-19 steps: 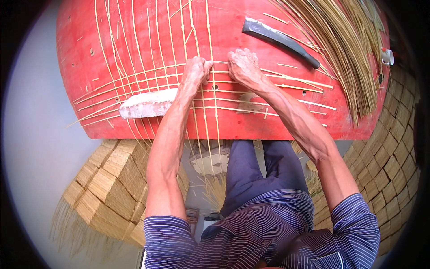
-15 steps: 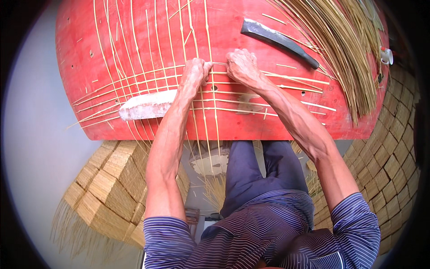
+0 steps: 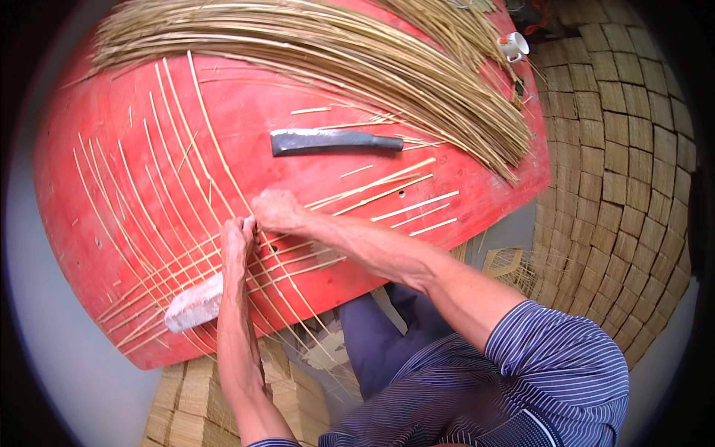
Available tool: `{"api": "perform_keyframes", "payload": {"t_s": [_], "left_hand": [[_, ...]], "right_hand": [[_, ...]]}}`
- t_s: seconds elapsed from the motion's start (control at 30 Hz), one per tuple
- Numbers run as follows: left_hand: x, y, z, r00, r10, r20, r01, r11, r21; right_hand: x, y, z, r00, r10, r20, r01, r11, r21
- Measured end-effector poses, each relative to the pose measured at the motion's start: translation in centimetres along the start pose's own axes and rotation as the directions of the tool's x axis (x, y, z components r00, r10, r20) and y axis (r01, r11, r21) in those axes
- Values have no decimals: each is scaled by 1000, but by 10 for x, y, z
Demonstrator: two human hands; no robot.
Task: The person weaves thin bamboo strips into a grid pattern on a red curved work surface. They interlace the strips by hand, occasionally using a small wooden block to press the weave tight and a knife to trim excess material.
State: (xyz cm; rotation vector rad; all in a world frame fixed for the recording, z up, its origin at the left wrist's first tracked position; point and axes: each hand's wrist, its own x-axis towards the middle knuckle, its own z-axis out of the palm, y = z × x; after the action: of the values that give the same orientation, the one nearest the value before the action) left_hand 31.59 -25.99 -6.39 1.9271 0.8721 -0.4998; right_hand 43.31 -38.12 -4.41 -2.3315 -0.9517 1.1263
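Observation:
On the red board (image 3: 246, 97) lies an open lattice of thin pale bamboo strips (image 3: 181, 267), crossing lengthwise and crosswise. My left hand (image 3: 237, 237) is closed in a pinch at the lattice's right part, where strips cross. Beside it, almost touching, my right hand (image 3: 274, 212) is curled closed over the lengthwise strips; its fingertips are hidden beneath the fist. A whitish block (image 3: 195, 304) rests on the lattice to the left of my left forearm. Beyond my right hand lies a dark blade with a narrow handle (image 3: 335, 141).
A large bundle of long split strips (image 3: 313, 33) spans the board's far side. A white mug (image 3: 513, 47) stands by the far right edge. Stacks of woven straw-coloured pieces (image 3: 611, 149) fill the right; another stack (image 3: 197, 398) sits below the board's near edge.
My view has turned to the right, so the board appears rotated and more of the strip bundle shows. My two hands have come closer together and both remain closed.

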Motion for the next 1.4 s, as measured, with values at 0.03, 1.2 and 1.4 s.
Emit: {"api": "perform_keyframes", "payload": {"t_s": [0.03,1.2,1.4], "left_hand": [[1,2,1,1000,2,1,-2,1000,2],[88,154,8,901,266,-343,-191,953,237],[181,251,41,857,160,-489,-15,958,287]], "right_hand": [[0,0,6,998,-47,-52,48,999,16],[-200,341,-154,778,189,-599,-173,981,86],[-193,355,-166,764,207,-611,-143,978,152]]}}
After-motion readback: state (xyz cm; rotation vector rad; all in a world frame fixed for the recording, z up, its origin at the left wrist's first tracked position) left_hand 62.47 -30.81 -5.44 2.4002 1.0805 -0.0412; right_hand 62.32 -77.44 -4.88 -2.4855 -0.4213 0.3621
